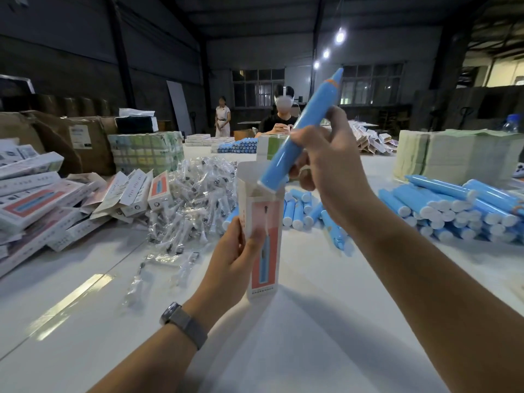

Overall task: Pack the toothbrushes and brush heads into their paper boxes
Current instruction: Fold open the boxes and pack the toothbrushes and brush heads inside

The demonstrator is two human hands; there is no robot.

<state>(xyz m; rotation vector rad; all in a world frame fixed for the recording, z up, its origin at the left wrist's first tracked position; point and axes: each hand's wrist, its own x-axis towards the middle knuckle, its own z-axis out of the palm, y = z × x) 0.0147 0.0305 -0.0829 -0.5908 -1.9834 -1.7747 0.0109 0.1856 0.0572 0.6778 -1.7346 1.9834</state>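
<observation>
My left hand (235, 256) grips an upright paper box (265, 245) with a red and white front and its top flaps open. My right hand (326, 168) holds a blue toothbrush handle (300, 131) tilted, its white bottom end at the box's open mouth and its pointed tip up to the right. A heap of brush heads (198, 199) in clear wrappers lies left of the box. More blue toothbrush handles (453, 205) are stacked at the right, and a few lie behind the box.
Packed and flat paper boxes (42, 202) pile up at the left on the white table (283, 336). Stacked folded cartons (453, 157) stand at the far right, brown shipping cartons (71, 137) at the far left. A person sits across the table; another stands behind.
</observation>
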